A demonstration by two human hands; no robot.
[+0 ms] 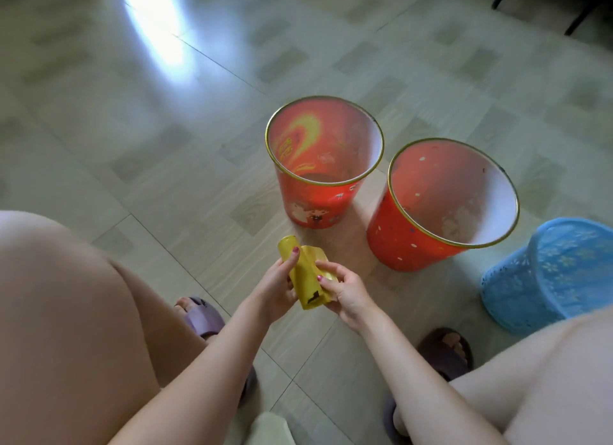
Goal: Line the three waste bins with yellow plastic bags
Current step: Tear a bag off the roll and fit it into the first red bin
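Observation:
A yellow roll of plastic bags [303, 277] is held low over the tiled floor between both hands. My left hand [277, 287] grips the roll from the left, thumb on its upper end. My right hand [345, 290] pinches the loose flap of the outer bag on the right side. Beyond the roll stand two red bins with gold rims, one with a printed pattern [318, 202] and one dotted [408, 242], both unlined. A blue lattice bin [547, 278] stands at the right edge, partly cut off.
My bare knees fill the lower left and lower right. Feet in purple slippers [202, 315] [444, 351] rest on the floor below the hands. Dark furniture legs [577, 16] show at the top right. A pale object [268, 428] sits at the bottom edge.

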